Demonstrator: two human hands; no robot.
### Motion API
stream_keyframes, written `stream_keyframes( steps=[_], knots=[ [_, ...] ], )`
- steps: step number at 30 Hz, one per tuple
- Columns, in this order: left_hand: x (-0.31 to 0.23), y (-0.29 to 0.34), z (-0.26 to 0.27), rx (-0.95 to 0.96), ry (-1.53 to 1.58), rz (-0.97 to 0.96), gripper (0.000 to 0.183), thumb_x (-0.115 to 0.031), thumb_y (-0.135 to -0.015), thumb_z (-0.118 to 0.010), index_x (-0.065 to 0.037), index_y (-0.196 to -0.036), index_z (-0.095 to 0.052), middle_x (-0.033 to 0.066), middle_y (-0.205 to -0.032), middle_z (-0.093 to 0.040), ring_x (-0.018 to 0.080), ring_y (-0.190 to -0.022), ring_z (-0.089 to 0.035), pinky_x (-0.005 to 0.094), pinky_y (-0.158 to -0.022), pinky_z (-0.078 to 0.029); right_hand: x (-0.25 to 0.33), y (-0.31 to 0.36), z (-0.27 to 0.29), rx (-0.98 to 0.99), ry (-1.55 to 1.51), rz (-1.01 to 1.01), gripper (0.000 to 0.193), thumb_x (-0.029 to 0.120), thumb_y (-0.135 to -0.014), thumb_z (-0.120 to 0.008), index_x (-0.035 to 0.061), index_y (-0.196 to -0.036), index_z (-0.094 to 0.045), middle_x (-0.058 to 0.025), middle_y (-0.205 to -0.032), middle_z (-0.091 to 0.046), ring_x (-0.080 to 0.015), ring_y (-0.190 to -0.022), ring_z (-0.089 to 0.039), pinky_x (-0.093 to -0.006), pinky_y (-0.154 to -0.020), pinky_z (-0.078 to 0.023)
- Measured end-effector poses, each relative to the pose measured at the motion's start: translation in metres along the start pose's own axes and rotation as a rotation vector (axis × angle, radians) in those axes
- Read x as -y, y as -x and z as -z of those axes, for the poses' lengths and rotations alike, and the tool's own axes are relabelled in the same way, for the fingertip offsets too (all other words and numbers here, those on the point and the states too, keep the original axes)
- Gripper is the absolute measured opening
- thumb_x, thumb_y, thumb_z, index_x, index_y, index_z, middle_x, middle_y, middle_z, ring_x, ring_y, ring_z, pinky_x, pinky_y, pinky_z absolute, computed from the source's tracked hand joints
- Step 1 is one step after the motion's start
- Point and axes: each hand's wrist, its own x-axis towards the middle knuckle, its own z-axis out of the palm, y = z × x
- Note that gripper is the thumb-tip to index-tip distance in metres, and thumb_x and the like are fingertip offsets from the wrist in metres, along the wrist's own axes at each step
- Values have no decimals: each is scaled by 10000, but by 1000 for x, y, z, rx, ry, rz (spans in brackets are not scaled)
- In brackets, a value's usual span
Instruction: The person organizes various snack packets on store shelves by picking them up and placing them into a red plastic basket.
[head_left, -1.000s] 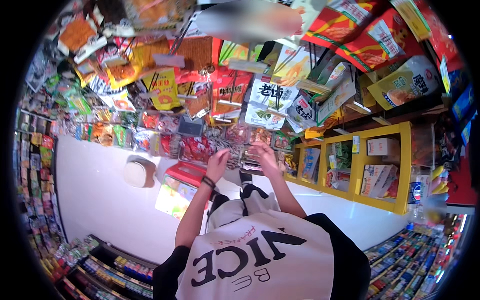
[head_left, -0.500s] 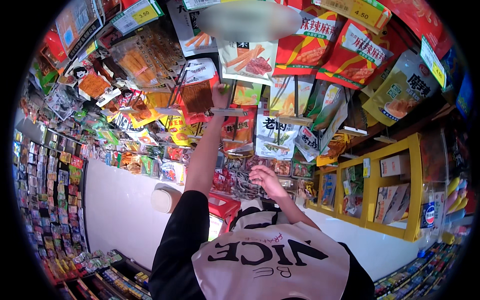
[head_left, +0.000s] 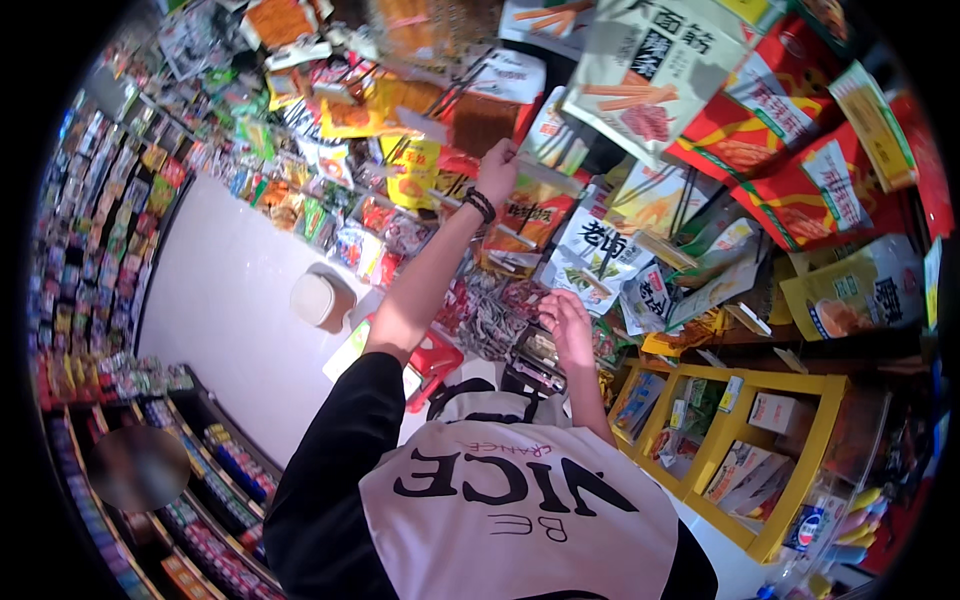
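A red bag with a white top and brown food showing hangs on the rack, high up near the middle. The left hand is right at its lower edge, on the right side. The fingers are curled in, and I cannot tell if they have hold of the bag or only sit in front of it. A dark bracelet goes around that wrist.

Just below the left hand hangs another red bag. To the left of the hand is a yellow bag. To the right, and a bit lower, is a white bag with big black writing and green food.

The right hand is lower down, under that white bag. It is partly open, with its fingers softly bent, and I see nothing in it.

Higher up on the right hangs a big pale bag with orange sticks on it. Next to it are shiny red bags. Farther down that side is a gold and green bag.

Low on the right stands a yellow rack, with a white box and other packs inside. A small white stool stands on the pale floor to the left. The person wears a white shirt with black sleeves.
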Motion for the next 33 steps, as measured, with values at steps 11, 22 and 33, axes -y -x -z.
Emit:
stream_keyframes(
  steps=[11,22,33],
  knots=[
    [-63,175,159,89,-217,88,113,-128,-877,-532,-38,-847,-469,-41,-684,-427,26,-621,-396,214,-533,-351,-30,-3,-53,147,38,81,353,182,-927,-420,53,-1251,-365,-130,-1213,-485,-239,-1094,-491,-382,-881,-418],
    [-17,387,267,135,-264,602,144,-197,-871,-559,-55,-895,-544,-41,-590,-448,41,-485,-359,235,-440,-315,-134,-1,-90,682,730,-659,272,69,-838,-584,-7,-1097,-546,-51,-997,-612,-114,-864,-591,-253,-752,-485],
    [54,549,325,-750,617,961,546,-193,-828,-609,-21,-1292,-377,100,-1072,-578,175,-952,-589,339,-795,-499,-285,16,-131,468,685,-658,257,80,-882,-514,-13,-1123,-514,-81,-1029,-603,-143,-882,-595,-271,-762,-484]
  ],
)
